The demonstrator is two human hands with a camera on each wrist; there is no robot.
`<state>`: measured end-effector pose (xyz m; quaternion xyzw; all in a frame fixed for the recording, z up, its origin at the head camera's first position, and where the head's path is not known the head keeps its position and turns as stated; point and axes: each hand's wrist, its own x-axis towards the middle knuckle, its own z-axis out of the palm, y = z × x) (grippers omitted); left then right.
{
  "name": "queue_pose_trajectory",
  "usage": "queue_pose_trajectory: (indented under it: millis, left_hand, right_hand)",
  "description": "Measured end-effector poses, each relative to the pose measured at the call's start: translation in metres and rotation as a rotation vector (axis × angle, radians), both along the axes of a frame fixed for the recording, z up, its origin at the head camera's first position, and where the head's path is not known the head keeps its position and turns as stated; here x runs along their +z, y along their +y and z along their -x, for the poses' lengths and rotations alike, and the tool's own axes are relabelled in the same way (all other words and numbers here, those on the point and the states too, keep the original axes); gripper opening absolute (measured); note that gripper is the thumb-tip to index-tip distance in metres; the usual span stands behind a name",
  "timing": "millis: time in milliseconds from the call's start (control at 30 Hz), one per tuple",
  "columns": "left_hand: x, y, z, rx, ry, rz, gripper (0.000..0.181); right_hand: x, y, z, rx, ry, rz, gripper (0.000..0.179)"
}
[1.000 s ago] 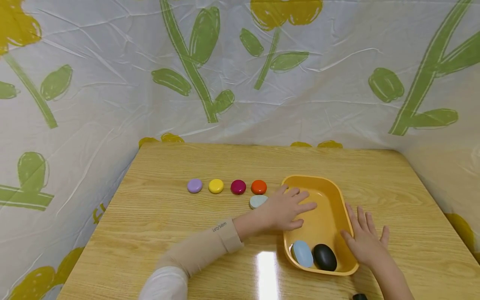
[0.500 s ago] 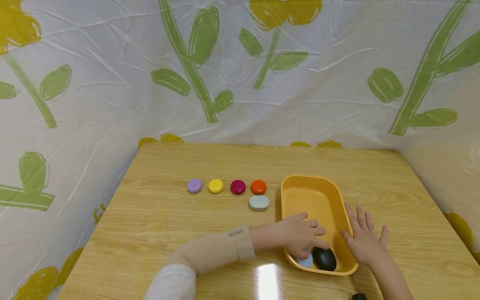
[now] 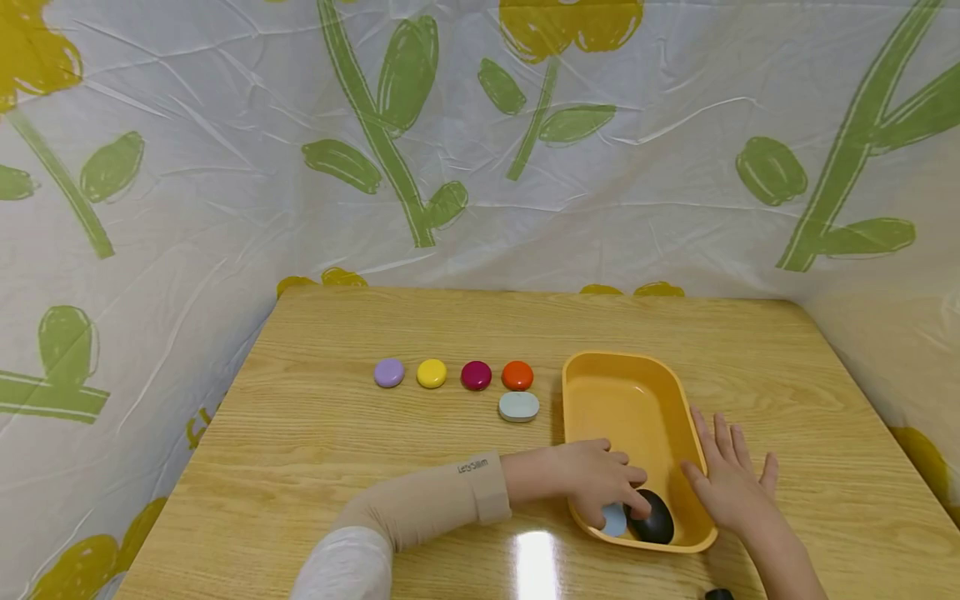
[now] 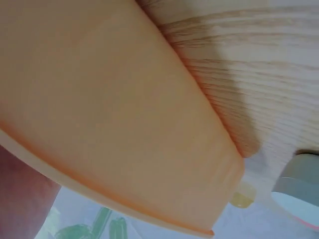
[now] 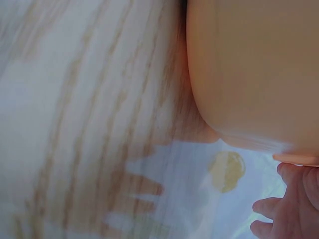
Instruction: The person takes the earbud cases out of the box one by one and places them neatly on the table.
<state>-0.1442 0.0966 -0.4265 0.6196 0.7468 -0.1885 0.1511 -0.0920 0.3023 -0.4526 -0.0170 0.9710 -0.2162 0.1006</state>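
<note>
In the head view my left hand (image 3: 603, 479) reaches over the left wall of a yellow-orange tub (image 3: 622, 408). Its thumb and forefinger pinch a light blue pebble-shaped block (image 3: 613, 520), partly hidden under the fingers. Beside it in the tub lies a glossy black pebble-shaped block (image 3: 654, 521), close to the forefinger. My right hand (image 3: 731, 479) lies along the tub's right side with fingers spread and thumb at the rim. In the right wrist view its fingers (image 5: 294, 204) show below the tub wall (image 5: 259, 64). The tub's outer wall (image 4: 124, 114) fills most of the left wrist view.
Left of the tub stand lilac (image 3: 389, 372), yellow (image 3: 432, 373), dark magenta (image 3: 476, 375) and orange (image 3: 517, 375) pebble-shaped blocks in a row. A pale grey-green oval block (image 3: 519, 407) sits before the orange one. A small black object (image 3: 719, 594) is at the bottom edge.
My left hand has moved from the tub's upper left down to its near end, and its thumb and forefinger have closed on the light blue block. My right hand stays put.
</note>
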Motion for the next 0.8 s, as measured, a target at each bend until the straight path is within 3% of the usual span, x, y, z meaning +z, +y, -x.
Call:
queue_pose_trajectory:
  millis: [233, 500, 800]
  left_hand:
    - [0.0024, 0.0011, -0.0020, -0.007, -0.054, 0.013, 0.039]
    - [-0.0030, 0.0003, -0.0033, -0.010, -0.036, 0.007, 0.033]
    - [-0.0049, -0.0021, -0.0028, -0.029, -0.009, -0.031, 0.047]
  right_hand:
    - [0.0003, 0.0000, 0.0001, -0.003, -0.011, -0.001, 0.070]
    - [0.0014, -0.0008, 0.0003, -0.005, -0.010, 0.005, 0.070]
    - [0.0040, -0.0023, 0.0004, -0.008, -0.022, 0.001, 0.070]
